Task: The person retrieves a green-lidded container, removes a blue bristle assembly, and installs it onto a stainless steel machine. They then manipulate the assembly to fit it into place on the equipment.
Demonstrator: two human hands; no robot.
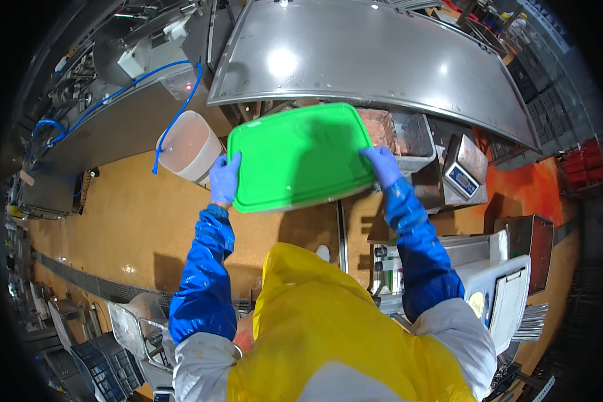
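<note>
Left fingers [236,161], right fingers [369,153] around green lid [298,161], near white bucket [206,139] and grey tub [417,163].

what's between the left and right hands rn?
The green lid, gripped at its left edge by the left hand and right edge by the right hand; head view shows it.

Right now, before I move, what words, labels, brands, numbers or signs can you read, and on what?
None that I can quote with confidence.
Lid: pale patch near the far left corner, too small to read.
Scale: its display is too small to read.
Clipboard: any writing on its sheet is too faint.
Sign, upper right: slanted lettering, too blurred.
</note>
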